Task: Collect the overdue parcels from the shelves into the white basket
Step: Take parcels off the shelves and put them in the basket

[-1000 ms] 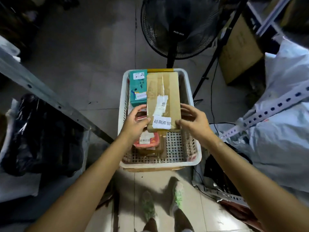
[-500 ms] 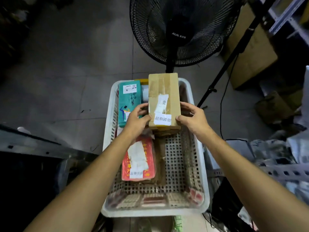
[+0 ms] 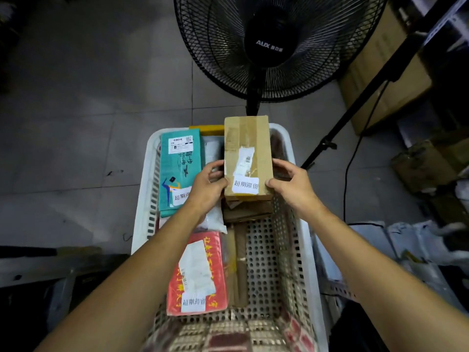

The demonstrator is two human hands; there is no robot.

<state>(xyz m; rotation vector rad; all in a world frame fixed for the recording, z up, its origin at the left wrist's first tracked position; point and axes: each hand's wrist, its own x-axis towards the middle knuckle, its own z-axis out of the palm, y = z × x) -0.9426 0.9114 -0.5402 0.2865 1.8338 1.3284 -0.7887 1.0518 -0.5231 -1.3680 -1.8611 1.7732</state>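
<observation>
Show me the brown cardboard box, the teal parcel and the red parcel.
brown cardboard box (image 3: 248, 158), head view, white label on its top face.
teal parcel (image 3: 179, 171), head view, middle of its printed face.
red parcel (image 3: 198, 273), head view, white label at its middle.

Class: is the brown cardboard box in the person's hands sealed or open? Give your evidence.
Sealed. Clear tape runs along the closed top face of the cardboard box, and no flap stands up.
</observation>
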